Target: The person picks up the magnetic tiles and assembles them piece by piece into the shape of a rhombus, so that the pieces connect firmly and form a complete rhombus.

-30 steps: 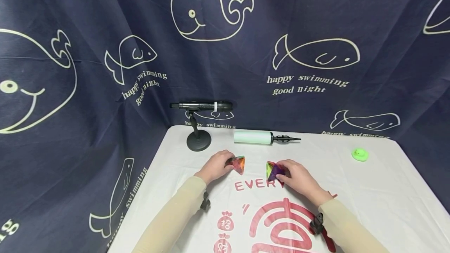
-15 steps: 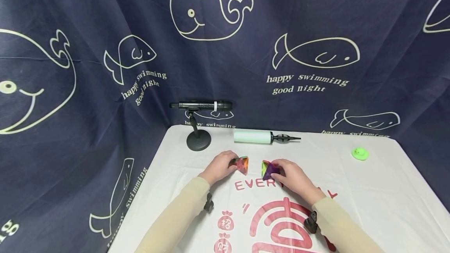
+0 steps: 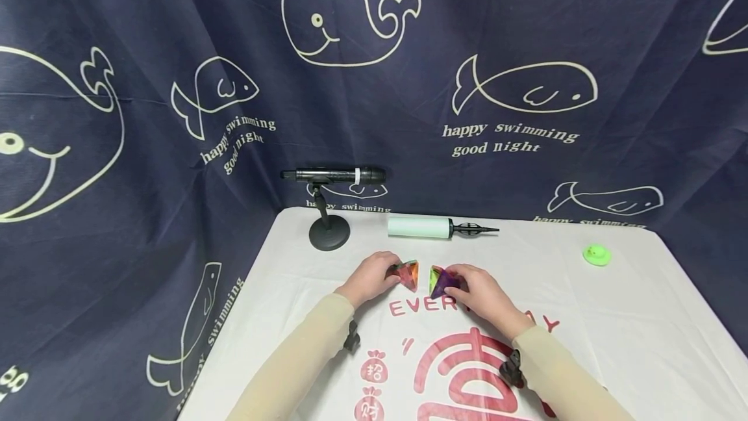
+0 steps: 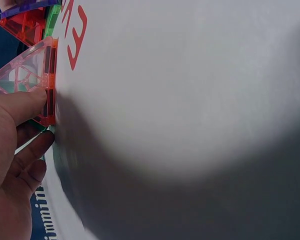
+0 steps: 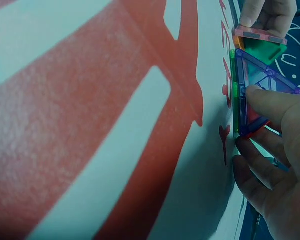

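My left hand (image 3: 371,275) pinches a small pyramid of see-through magnetic tiles (image 3: 408,276), with pink, orange and green sides. In the left wrist view its pink triangular tile (image 4: 20,70) faces the camera and the thumb presses on it. My right hand (image 3: 484,291) pinches a second tile pyramid (image 3: 442,283), coloured purple, green and red. Its purple triangle (image 5: 270,74) lies under the thumb in the right wrist view. Both pyramids rest on the tablecloth, side by side, a narrow gap between them in the head view. Fingers cover their outer sides.
Behind the hands lies a pale green hand pump (image 3: 421,227) with a black nozzle. A black microphone (image 3: 339,176) on a round-based stand (image 3: 329,232) is at the back left. Toward the right sits a bright green small toy (image 3: 597,255). A dark blue curtain (image 3: 409,115) rises behind the table.
Both hands have moved toward each other along the table, the left going right and the right going left. The gap between the two pyramids has become much smaller.
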Action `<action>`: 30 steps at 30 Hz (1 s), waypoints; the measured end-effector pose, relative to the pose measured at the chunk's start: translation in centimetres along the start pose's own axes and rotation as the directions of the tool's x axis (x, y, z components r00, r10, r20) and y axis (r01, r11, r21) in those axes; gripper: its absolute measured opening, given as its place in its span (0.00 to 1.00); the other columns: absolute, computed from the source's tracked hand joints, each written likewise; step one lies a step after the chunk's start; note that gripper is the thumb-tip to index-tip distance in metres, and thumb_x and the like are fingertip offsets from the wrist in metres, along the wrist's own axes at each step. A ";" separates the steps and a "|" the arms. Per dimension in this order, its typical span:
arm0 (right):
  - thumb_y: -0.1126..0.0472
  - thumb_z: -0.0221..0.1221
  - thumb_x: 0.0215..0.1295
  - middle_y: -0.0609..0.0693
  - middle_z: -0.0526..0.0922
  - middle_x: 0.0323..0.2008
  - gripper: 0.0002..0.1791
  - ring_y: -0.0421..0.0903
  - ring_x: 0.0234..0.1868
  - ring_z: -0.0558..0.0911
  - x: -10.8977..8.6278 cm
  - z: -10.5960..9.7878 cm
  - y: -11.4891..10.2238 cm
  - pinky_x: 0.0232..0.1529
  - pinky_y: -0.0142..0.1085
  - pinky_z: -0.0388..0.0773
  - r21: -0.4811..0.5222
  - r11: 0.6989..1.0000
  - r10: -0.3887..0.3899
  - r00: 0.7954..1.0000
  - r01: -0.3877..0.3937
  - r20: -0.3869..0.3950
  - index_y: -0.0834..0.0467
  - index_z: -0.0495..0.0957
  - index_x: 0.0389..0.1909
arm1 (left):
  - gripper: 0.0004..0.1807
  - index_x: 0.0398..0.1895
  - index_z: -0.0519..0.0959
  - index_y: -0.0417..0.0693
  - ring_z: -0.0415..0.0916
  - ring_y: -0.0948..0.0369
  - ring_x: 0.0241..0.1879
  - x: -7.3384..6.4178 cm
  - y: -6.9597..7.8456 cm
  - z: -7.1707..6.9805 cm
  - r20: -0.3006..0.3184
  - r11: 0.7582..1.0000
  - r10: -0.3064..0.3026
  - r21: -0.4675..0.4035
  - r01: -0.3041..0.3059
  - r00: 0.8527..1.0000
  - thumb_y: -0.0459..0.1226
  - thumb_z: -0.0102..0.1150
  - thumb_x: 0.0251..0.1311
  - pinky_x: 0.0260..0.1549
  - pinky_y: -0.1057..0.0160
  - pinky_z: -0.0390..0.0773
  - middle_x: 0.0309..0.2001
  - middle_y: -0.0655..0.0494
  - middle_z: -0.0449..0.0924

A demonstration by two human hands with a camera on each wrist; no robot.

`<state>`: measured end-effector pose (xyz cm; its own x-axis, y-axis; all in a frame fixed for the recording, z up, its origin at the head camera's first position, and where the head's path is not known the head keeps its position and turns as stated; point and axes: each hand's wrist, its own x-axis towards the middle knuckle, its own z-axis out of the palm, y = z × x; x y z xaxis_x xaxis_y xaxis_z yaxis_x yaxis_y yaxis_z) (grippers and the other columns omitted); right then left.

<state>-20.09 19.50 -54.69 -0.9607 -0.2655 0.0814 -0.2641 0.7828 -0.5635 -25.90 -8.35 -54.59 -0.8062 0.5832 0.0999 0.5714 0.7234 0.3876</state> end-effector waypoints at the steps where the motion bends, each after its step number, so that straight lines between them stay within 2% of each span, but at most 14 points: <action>1: 0.58 0.72 0.65 0.55 0.85 0.52 0.23 0.53 0.51 0.84 0.0 0.0 0.0 0.53 0.53 0.80 0.000 1.000 0.002 1.000 -0.002 -0.001 0.59 0.81 0.59 | 0.13 0.51 0.83 0.46 0.80 0.57 0.53 0.0 0.0 0.0 -0.003 1.000 0.005 -0.001 -0.005 1.000 0.37 0.71 0.66 0.60 0.58 0.74 0.49 0.55 0.84; 5: 0.58 0.73 0.65 0.55 0.85 0.53 0.23 0.53 0.52 0.84 0.2 0.2 -0.1 0.54 0.53 0.80 0.002 1.000 0.008 1.000 -0.008 -0.001 0.59 0.81 0.59 | 0.13 0.51 0.83 0.46 0.80 0.56 0.54 0.2 0.3 0.1 0.004 1.000 0.012 -0.008 -0.012 1.000 0.37 0.71 0.66 0.60 0.58 0.74 0.49 0.54 0.84; 12: 0.58 0.73 0.65 0.56 0.85 0.54 0.24 0.53 0.53 0.84 0.4 0.4 -0.1 0.55 0.54 0.79 0.006 1.000 -0.005 1.000 0.005 0.005 0.60 0.81 0.59 | 0.13 0.52 0.83 0.46 0.79 0.57 0.56 0.4 0.6 0.2 0.022 1.000 -0.011 -0.008 0.011 1.000 0.38 0.70 0.68 0.61 0.59 0.73 0.51 0.55 0.84; 23: 0.57 0.73 0.65 0.54 0.85 0.53 0.22 0.52 0.51 0.84 0.8 0.5 -0.5 0.55 0.54 0.79 0.005 1.000 -0.015 1.000 0.015 -0.009 0.59 0.82 0.57 | 0.12 0.51 0.83 0.47 0.80 0.58 0.54 0.5 1.2 0.1 0.024 1.000 0.010 -0.015 -0.010 1.000 0.38 0.70 0.67 0.60 0.60 0.74 0.50 0.55 0.84; 30: 0.57 0.73 0.65 0.54 0.85 0.52 0.22 0.51 0.50 0.84 0.8 0.6 -0.3 0.54 0.53 0.80 0.009 1.000 -0.012 1.000 0.012 -0.004 0.59 0.81 0.57 | 0.14 0.54 0.83 0.47 0.79 0.58 0.55 0.5 1.1 0.3 0.031 1.000 -0.001 -0.014 0.002 1.000 0.39 0.69 0.68 0.61 0.60 0.73 0.51 0.55 0.84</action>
<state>-20.77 18.69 -55.00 -0.9578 -0.2723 0.0916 -0.2747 0.7745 -0.5699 -25.62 -7.16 -54.39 -0.8017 0.5936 0.0706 0.5677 0.7191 0.4008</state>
